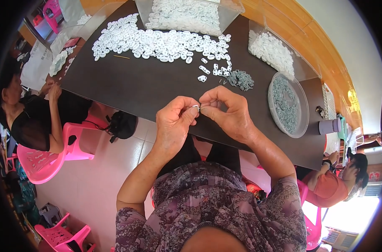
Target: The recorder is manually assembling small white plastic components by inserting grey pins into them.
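Left hand (174,122) and right hand (225,110) both pinch one small white plastic clip (196,108) between meeting fingertips. Dark table (149,88): one loose white-clip pile (157,42), uncountable; one grey-spring heap (241,80).

table (149,84): dark matt laminate | white parts (157,42): smooth plastic | round tub (302,126): clear plastic | chair (44,164): glossy pink plastic

This looks like a small assembly workroom. A long dark table (140,90) carries heaps of white plastic parts (157,42), clear bins (186,14) of more, and a round tub of grey metal clips (287,105). Other people sit alongside on pink plastic chairs (44,161) over a tiled floor (94,185).
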Motion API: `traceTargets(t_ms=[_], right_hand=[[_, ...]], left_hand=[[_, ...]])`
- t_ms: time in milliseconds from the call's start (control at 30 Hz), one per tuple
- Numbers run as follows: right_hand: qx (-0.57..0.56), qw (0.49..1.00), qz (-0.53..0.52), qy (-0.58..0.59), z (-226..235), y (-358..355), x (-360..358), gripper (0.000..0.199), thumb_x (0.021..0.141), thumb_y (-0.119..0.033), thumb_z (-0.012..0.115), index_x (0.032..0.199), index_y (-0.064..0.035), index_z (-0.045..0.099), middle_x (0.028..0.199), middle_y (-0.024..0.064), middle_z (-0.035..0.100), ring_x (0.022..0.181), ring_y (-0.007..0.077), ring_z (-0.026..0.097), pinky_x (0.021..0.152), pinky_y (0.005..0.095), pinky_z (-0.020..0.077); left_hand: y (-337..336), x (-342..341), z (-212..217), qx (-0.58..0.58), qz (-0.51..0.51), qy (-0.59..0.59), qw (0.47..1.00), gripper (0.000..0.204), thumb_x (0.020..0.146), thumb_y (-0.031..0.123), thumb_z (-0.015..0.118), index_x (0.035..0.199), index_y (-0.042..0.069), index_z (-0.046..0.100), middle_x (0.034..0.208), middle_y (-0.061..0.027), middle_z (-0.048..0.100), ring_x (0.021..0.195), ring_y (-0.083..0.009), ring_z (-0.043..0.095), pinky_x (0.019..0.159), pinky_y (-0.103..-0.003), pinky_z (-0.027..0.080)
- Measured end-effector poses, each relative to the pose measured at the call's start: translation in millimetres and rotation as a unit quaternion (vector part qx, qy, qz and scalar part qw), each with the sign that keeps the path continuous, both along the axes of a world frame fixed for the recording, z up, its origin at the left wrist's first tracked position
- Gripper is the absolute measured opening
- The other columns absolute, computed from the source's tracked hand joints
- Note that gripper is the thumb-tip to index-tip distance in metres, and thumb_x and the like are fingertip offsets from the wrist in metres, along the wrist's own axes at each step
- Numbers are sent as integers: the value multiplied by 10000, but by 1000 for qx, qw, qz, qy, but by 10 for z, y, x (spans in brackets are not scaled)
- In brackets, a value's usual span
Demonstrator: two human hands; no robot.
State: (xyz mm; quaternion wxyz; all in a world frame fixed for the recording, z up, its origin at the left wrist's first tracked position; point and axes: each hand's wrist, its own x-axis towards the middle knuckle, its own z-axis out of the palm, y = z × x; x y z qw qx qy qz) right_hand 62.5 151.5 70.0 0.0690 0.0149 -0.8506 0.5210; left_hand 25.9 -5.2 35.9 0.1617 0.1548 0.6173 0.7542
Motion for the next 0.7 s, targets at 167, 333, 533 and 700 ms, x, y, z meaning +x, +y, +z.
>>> traceTargets(t_ms=[167,333,533,700], right_hand=[[-15,999,6,31,-37,-16,-19,118,767,14,660,873,-15,615,753,2,535,630,43,468,554,204,414],[-50,998,9,-37,-2,-25,-37,129,769,9,665,890,6,622,804,6,621,728,48,544,659,209,448],[-128,990,-16,-49,-25,-83,-36,122,776,17,669,887,15,621,824,22,637,742,58,582,669,203,473],[-149,988,-3,-30,-64,-110,-35,114,799,22,653,909,17,622,829,27,640,773,63,593,696,204,480]], left_hand=[[8,17,-6,-15,6,16,1000,121,886,100,602,953,0,605,784,-4,595,637,-43,523,546,-164,407],[33,56,-68,-89,74,167,979,50,829,-38,594,874,-19,587,754,-35,583,595,-82,530,531,-227,451],[13,85,-21,-20,64,35,997,42,850,-17,585,885,-13,608,764,-19,594,610,-65,537,518,-205,444],[-16,75,-16,36,58,-40,997,72,875,16,570,911,-4,629,780,-5,598,623,-46,534,523,-181,434]])
